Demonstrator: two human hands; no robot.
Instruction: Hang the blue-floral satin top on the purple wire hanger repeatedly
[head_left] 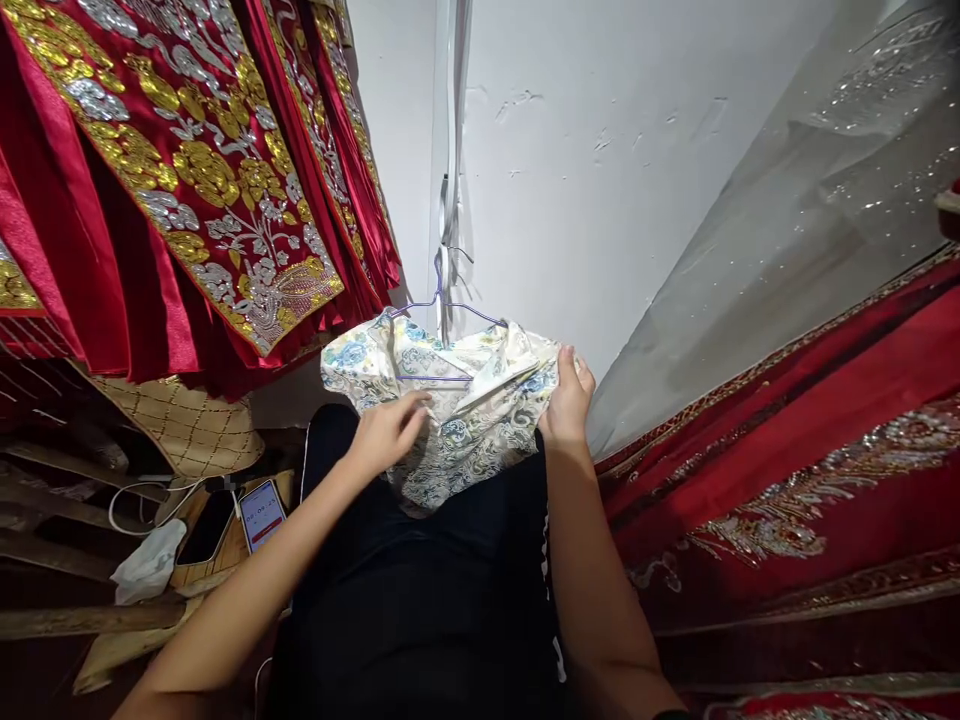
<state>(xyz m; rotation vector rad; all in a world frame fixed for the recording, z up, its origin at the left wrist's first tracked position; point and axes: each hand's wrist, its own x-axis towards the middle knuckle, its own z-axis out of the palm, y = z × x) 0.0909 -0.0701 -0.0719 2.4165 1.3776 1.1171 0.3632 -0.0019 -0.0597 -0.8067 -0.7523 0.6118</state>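
Dark clothing point(420, 620), worn by the person and nearest the camera, lies below and between the two hands. Left to right: red garments point(202, 180) with gold and silver sequin flowers hang above and left of the left-hand grip. Below them, and left of that grip, are a cream cloth point(191, 425) with a grid pattern, a white cable point(120, 515), a crumpled white bag point(150, 563), a dark phone point(208, 525) and a lit phone point(262, 513). The left hand point(386, 435) is at the neckline, thumb and forefinger slightly parted; whether they pinch cloth cannot be told. The floral garment point(480, 430), white with blue and grey patterning, spans the space between the hands, on a purple wire hanger point(478, 312) whose hook stands above both grips, at a white upright strip point(451, 100) before a pale wall point(570, 180). The right hand point(568, 395) is closed on the garment's right-hand sleeve, thumb in front. Right of this grip, sheer glittering fabric point(750, 260) slopes upward; below it lies red fabric point(847, 430) with beaded ornament.
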